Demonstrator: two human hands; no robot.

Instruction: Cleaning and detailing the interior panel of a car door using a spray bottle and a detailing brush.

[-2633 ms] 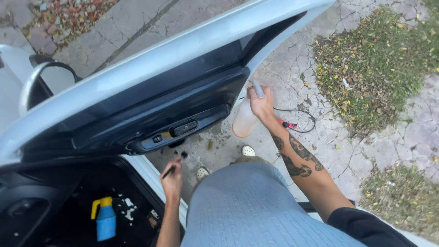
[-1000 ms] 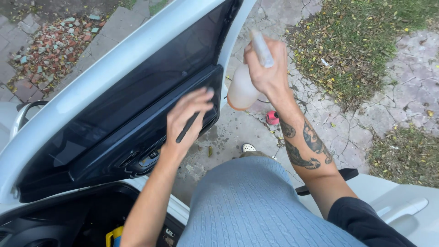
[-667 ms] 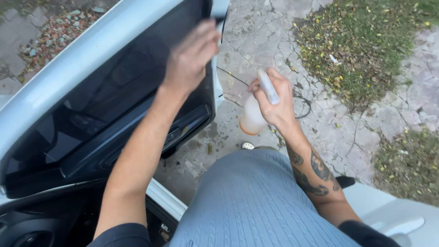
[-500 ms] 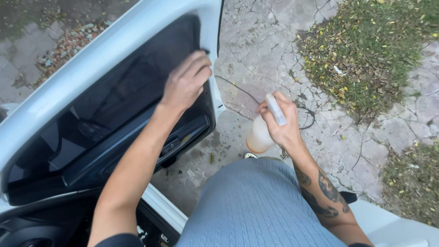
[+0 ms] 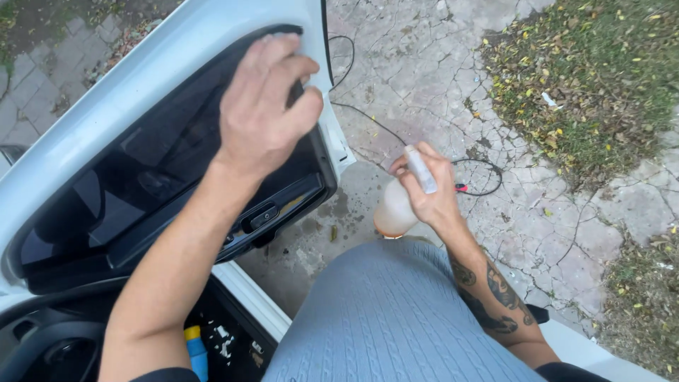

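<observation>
My left hand (image 5: 262, 113) is pressed against the upper rear corner of the open white car door (image 5: 134, 120), over the dark window glass (image 5: 141, 191). Its fingers are curled around a small dark brush (image 5: 296, 90), which is mostly hidden. My right hand (image 5: 435, 201) holds a translucent spray bottle (image 5: 392, 212) with orange liquid at the bottom. The bottle sits low, just outside the door's edge and above my grey knit top (image 5: 382, 318).
The door's black inner panel with its switch recess (image 5: 272, 212) lies below my left forearm. A blue bottle with a yellow cap (image 5: 194, 350) stands in the car's lower interior. A black cable (image 5: 488, 180) loops over cracked paving, with grass (image 5: 587, 85) beyond.
My left hand rose from the door's lower panel to the top corner of the window. My right hand lowered the spray bottle from door height down to waist level.
</observation>
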